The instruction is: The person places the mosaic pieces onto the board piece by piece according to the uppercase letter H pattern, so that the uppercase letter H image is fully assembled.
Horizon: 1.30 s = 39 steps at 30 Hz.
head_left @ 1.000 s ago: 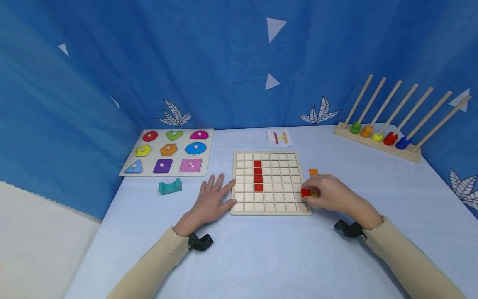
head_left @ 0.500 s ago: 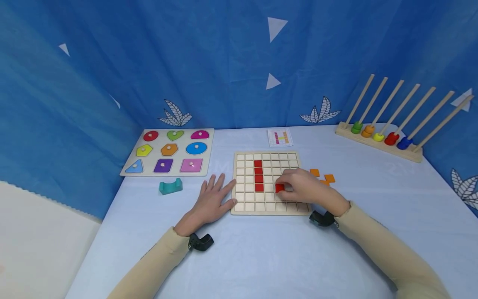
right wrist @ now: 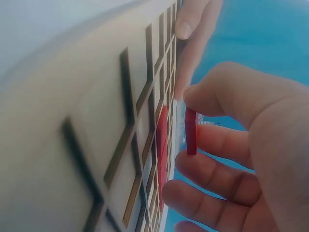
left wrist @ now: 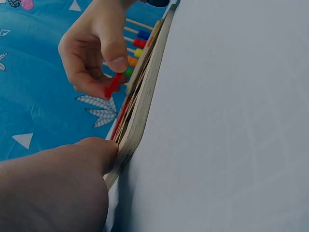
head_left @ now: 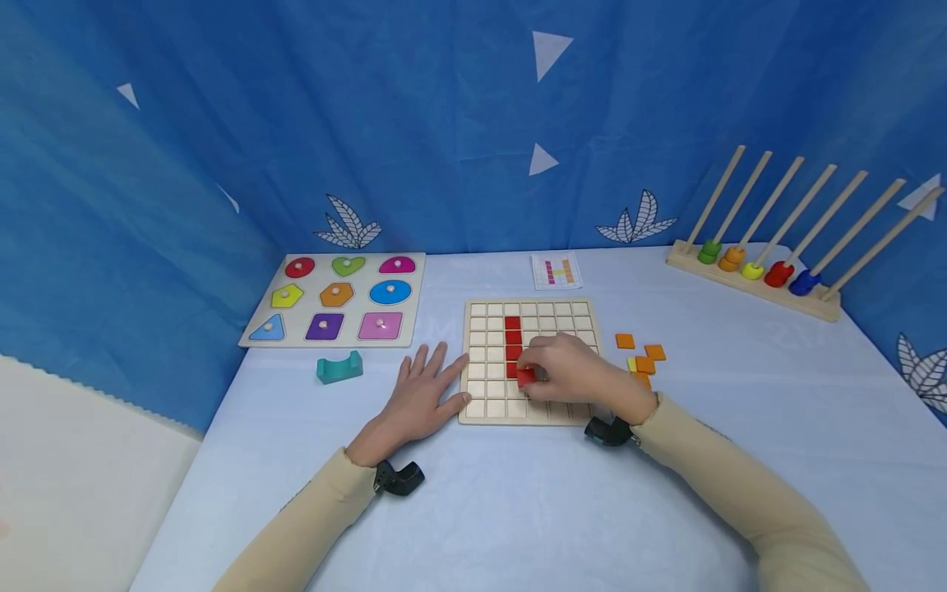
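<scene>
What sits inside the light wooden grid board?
Four red square tiles sit in one column. The right hand, pinching another red tile, covers part of the board; whatever lies there is hidden.

Tile (head_left: 526, 377) near frame centre is red, matching the column of red tiles (head_left: 513, 339) on the pale-wood grid board (head_left: 473, 409); loose tiles (head_left: 645, 364) right of centre read orange plus one yellow. Backdrop (head_left: 444, 107) up top is blue with white triangles (head_left: 550, 53), black-outlined white leaves (head_left: 344, 217); sleeves (head_left: 695, 452) low in frame beige, block (head_left: 339, 367) centre left teal. Upper-right beads (head_left: 779, 275) run green, orange, yellow, red, blue.
</scene>
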### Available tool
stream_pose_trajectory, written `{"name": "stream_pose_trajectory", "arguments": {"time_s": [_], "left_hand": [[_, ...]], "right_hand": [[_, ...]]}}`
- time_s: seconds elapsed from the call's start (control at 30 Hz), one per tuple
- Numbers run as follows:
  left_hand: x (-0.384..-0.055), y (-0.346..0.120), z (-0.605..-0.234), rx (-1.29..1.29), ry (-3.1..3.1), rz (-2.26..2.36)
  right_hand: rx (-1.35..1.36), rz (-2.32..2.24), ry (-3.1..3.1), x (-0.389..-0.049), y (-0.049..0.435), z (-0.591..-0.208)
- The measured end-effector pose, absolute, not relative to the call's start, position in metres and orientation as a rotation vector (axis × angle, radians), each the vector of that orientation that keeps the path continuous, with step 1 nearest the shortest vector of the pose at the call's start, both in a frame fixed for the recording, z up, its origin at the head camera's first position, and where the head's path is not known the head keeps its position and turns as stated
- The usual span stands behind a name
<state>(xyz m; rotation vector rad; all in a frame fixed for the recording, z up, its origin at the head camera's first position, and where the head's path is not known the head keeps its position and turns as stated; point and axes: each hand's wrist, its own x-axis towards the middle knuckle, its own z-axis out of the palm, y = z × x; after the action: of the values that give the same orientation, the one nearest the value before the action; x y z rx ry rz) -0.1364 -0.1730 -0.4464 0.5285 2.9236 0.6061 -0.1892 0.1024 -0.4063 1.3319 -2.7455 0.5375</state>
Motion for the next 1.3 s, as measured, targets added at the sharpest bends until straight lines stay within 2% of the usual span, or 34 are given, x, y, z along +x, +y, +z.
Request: {"name": "stream_pose_trajectory", "arguments": {"time_s": [1.3], "left_hand": [[-0.137, -0.172, -0.445, 0.504, 2.904, 0.595]], "right_hand": [[1.378, 0.52, -2.773, -0.187, 0.088, -0.418]]}}
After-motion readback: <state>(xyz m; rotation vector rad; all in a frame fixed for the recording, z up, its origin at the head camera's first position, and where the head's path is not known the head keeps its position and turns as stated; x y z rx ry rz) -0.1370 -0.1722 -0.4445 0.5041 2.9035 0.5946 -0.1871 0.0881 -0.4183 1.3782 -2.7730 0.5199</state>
